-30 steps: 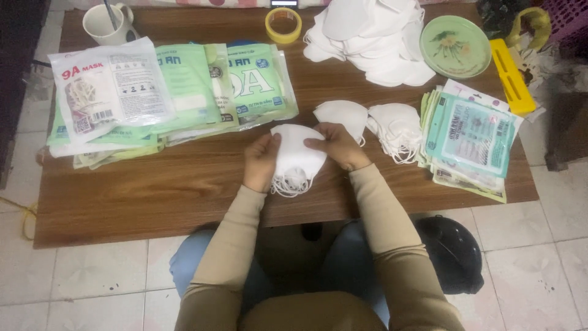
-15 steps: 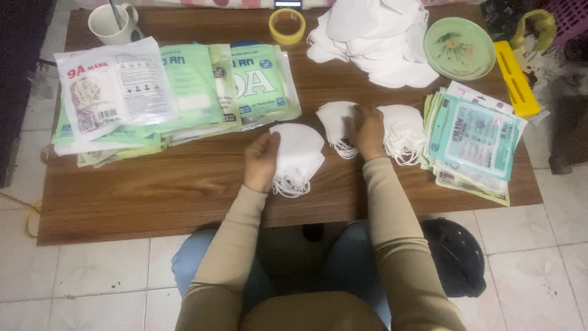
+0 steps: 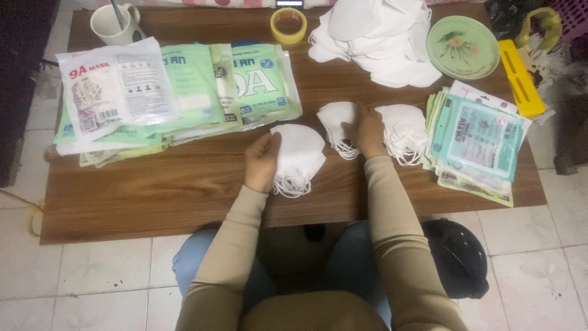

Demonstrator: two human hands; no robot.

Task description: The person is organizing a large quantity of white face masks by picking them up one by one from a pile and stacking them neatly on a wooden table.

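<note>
I am looking down on a long wooden table (image 3: 153, 196) that is filling most of the view. At its far left, a spread of green and white mask packets (image 3: 165, 95) is lying fanned out; at the right edge a smaller stack of teal packets (image 3: 474, 138) is sitting, and at the far middle a loose heap of white masks (image 3: 376, 37) is piling up, its top cut off by the frame.

Near the table's middle, the left hand (image 3: 262, 160) is gripping a folded white face mask (image 3: 300, 156) by its left edge, fingers curled around it; the mask is lying just right of the hand, its ear loops trailing toward the near edge. To the right, the right hand (image 3: 367, 132) is resting with fingers closing narrowly on a second white mask (image 3: 337, 119), which is lying just left of and partly under it. I cannot tell how firmly it is pinching, since the fingers are hiding the contact. A small pile of masks (image 3: 404, 132) is lying just right of that hand.

Farther off, a green plate (image 3: 462, 46), a yellow box (image 3: 520, 76), a roll of yellow tape (image 3: 288, 24) and a white mug (image 3: 113, 24) are sitting along the far side. A dark helmet (image 3: 456, 257) is lying on the floor by the right knee, partly hidden by the sleeve.
</note>
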